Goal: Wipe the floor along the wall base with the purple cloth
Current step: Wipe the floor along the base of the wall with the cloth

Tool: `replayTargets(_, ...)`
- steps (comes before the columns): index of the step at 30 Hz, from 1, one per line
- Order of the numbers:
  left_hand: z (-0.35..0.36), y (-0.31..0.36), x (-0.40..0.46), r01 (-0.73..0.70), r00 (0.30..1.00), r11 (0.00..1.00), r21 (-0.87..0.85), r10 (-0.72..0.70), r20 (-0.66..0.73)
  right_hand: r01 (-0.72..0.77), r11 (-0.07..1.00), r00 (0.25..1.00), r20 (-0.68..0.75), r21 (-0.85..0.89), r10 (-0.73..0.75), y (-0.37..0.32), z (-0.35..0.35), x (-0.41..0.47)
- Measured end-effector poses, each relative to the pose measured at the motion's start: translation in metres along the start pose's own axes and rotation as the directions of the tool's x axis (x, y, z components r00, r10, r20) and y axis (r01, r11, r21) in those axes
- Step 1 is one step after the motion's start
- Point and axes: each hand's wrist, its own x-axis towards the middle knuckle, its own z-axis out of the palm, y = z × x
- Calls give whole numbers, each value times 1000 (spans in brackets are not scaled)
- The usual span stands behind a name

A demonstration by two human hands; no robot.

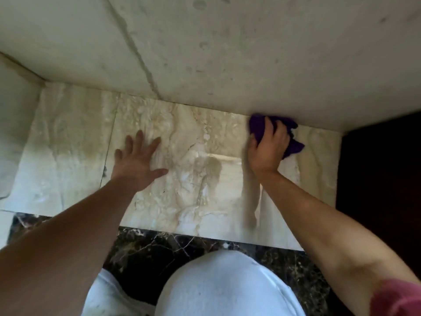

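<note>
The purple cloth (pixel 293 142) is bunched up on the glossy beige marble floor (pixel 193 179), right where the floor meets the pale wall (pixel 227 53). My right hand (pixel 267 148) is closed over the cloth and presses it down against the wall base; part of the cloth sticks out to the right of my fingers. My left hand (pixel 136 160) lies flat on the floor tile with fingers spread, well to the left of the cloth and holding nothing.
A side wall (pixel 13 133) forms a corner at the left. A dark wooden panel (pixel 382 179) stands at the right, close to the cloth. A dark veined marble strip (pixel 159 247) runs under my knees (pixel 227 286), which are in light trousers.
</note>
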Motion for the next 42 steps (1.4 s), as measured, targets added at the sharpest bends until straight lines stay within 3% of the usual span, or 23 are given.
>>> replayTargets(4, 3, -13, -1, -31, 990, 999, -33, 27, -136, 170, 985, 979, 107, 25, -172, -87, 33, -15)
replayTargets(6, 6, -38, -10, 25, 983, 999, -33, -31, -180, 160, 986, 980, 115, 42, -164, -124, 48, -22)
replayTargets(13, 9, -129, -32, 208, 968, 971, -122, -222, -115, 330, 944, 924, 205, 2, -324, -205, 84, -31)
replayTargets(17, 15, -175, -51, 258, 954, 955, -143, -276, -121, 480, 877, 842, 261, 34, -471, -272, 110, -40)
replayTargets(21, 23, -198, -52, 243, 965, 951, -190, -257, -53, 573, 817, 774, 283, 66, -566, -332, 128, -47)
replayTargets(30, 43, -214, -46, 203, 963, 928, -313, -248, -108, 722, 690, 647, 295, 61, -703, -457, 177, -60)
replayTargets(34, 40, -212, -44, 225, 961, 928, -295, -262, -90, 771, 628, 565, 339, 108, -752, -478, 179, -47)
replayTargets(38, 31, -208, -49, 239, 967, 922, -304, -253, -9, 844, 502, 347, 519, 191, -781, -457, 160, -32)
replayTargets(40, 22, -211, -49, 237, 965, 915, -326, -260, -27, 895, 439, 345, 504, 77, -792, -441, 149, -25)
replayTargets(42, 23, -213, -57, 258, 957, 906, -337, -287, -38, 892, 453, 412, 433, -9, -802, -433, 147, -32)
